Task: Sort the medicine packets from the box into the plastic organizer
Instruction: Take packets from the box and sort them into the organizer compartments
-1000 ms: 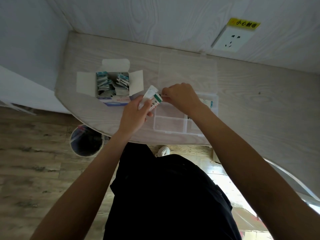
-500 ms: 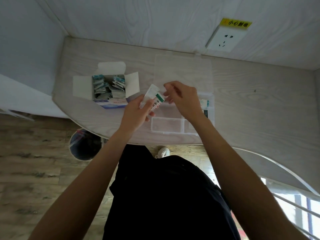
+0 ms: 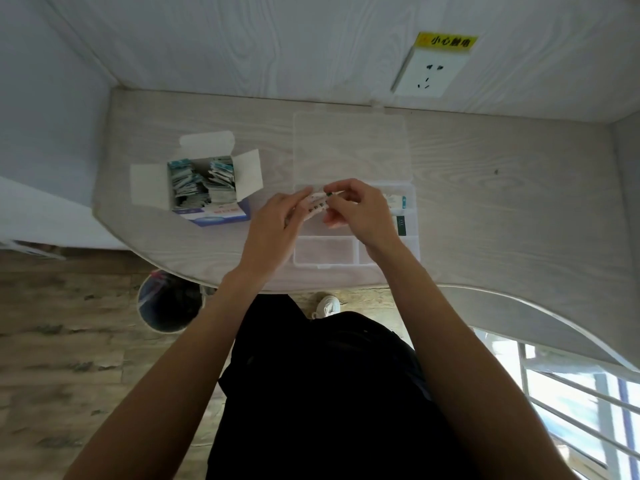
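Mid-frame, both hands meet over the organizer (image 3: 353,252): I see the left hand (image 3: 277,223) and the right hand (image 3: 360,211) holding a small bunch of packets (image 3: 317,202) between them, just above the tray's upper compartments. The left fingers lie fairly straight along the bunch's left end, thumb underneath, gripping it; the right fingers are curled, pinching the bunch's right end at its green-printed edge. The packets are white with dark green marks; blur keeps me from counting them.

The clear organizer sits at centre on the table (image 3: 502,209), its lid (image 3: 349,147) folded back flat toward the wall. More packets (image 3: 398,201) lie in its compartments at right, partly hidden behind the right hand, one with a dark green face near the tray's right wall. The lower-left compartment shows only its bottom.

Left of centre stands the box (image 3: 204,192), flaps spread, crammed with upright packets in teal and white.

At upper right, a wall socket (image 3: 429,72) carries a yellow label. At lower left, a bin (image 3: 168,301) stands on the wood floor under the table's curved edge.
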{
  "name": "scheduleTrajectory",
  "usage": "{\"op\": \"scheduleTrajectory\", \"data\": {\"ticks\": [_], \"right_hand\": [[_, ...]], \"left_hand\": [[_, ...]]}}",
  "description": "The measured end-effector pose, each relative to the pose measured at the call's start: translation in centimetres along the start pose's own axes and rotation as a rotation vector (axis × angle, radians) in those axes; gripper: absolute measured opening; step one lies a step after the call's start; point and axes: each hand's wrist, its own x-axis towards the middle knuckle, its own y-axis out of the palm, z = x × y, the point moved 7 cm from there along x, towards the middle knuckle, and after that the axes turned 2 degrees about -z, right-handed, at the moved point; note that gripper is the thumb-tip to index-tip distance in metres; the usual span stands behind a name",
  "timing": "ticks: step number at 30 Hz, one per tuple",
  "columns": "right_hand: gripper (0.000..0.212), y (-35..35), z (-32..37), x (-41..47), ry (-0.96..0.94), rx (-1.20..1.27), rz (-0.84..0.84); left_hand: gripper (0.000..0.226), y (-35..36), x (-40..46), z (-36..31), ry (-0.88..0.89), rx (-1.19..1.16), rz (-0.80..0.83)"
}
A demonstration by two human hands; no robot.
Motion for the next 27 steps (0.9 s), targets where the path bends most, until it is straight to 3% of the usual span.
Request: {"op": "scheduleTrajectory", "data": {"ticks": [4, 7, 10, 14, 17, 22, 27], "right_hand": [[0.016, 0.1, 0.3, -0.1, 0.035, 0.207, 0.034], [0.017, -0.1, 0.4, -0.1, 0.055, 0.222, 0.067], [0.018, -0.8, 0.9, 0.5, -0.096, -0.07, 0.087], [0.014, -2.7, 1.2, 2.0, -0.204, -0.288, -0.088], [0.01, -3.1, 1.0, 2.7, -0.214, -0.391, -0.135], [0.007, -1.9, 0.4, 3.0, -0.243, -0.622, -0.095], [0.015, -1.1, 0.8, 3.1, -0.349, -0.954, -0.073]], "left_hand": [[0.046, 0.8, -0.1, -0.4, 0.096, 0.075, 0.042], [0.048, 0.6, 0.0, -0.7, 0.188, 0.187, -0.008], [0.045, 0.4, 0.3, -1.2, 0.286, 0.284, -0.006], [0.059, 0.0, 1.8, -0.6, 0.143, 0.19, 0.036], [0.047, -0.5, 2.6, 0.4, 0.047, 0.102, -0.039], [0.023, -0.2, 3.9, 2.3, -0.032, 0.192, -0.047], [0.016, 0.1, 4.7, 1.3, 0.042, 0.332, -0.037]]}}
